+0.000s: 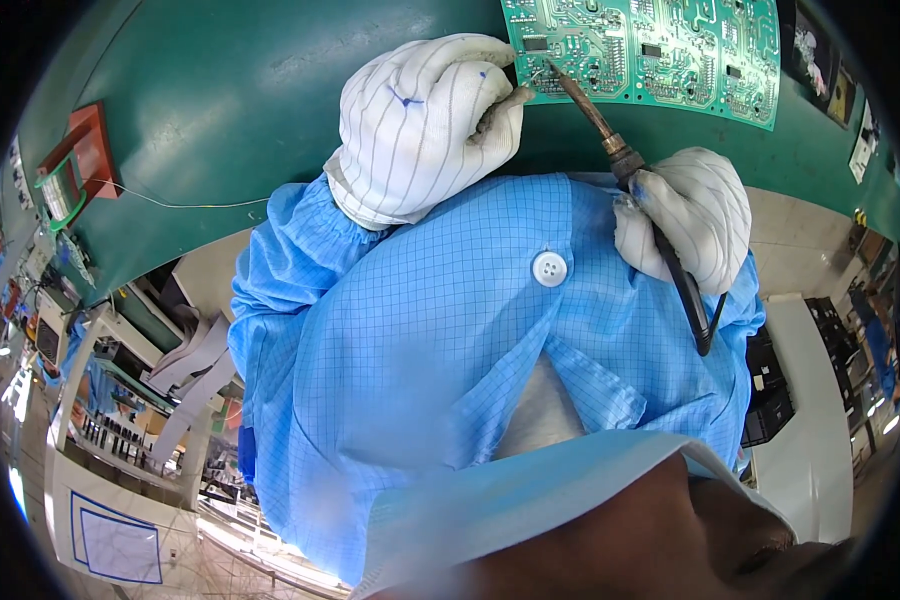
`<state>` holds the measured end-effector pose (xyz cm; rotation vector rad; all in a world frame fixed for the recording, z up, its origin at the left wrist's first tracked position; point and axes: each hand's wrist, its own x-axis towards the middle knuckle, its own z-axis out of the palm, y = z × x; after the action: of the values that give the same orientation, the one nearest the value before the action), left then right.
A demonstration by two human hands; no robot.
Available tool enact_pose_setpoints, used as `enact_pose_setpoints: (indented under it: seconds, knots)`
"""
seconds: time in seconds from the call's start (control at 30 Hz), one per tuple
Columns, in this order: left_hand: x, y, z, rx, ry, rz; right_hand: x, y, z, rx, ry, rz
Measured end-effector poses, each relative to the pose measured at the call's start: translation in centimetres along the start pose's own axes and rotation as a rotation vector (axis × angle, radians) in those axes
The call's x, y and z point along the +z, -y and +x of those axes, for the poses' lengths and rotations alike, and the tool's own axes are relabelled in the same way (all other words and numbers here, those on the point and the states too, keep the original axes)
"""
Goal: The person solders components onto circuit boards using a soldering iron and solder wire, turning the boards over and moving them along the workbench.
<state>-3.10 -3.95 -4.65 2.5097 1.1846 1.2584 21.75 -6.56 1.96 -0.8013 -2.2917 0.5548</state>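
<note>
A green circuit board panel point(670, 50) with small black chips lies at the top right of the green work surface point(220, 90). My right hand point(695, 215), in a white striped glove, is closed around a soldering iron point(595, 115). The iron slants up and left, its tip at the panel's left section. My left hand point(430, 130), gloved alike, is curled in a pinch at the panel's left edge. Solder wire point(195, 205) runs from a spool point(60, 195) and disappears under my left sleeve. Its end at my left fingertips is barely visible.
The spool sits on a red-brown stand point(95, 150) at the left. Dark trays with small parts point(820, 60) stand beyond the panel's right end. A shelf unit point(130, 430) is at the lower left, black bins point(767, 390) at the lower right.
</note>
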Motion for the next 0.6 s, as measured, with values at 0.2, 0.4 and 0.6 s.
enact_pose_setpoints:
  seconds: [0.2,0.4,0.6]
  knots:
    - [-0.5,-1.4,1.4,-0.065,0.041,-0.070,-2.2,-0.6,-1.1,-0.042,-0.152,-0.200]
    - [0.6,-3.7,3.1,-0.152,0.157,-0.179,-4.3,-7.4,-7.5,0.268,-0.815,-0.564]
    - [0.2,-3.1,1.9,-0.054,0.116,-0.147,-2.5,-4.0,-6.6,0.444,-0.861,-0.227]
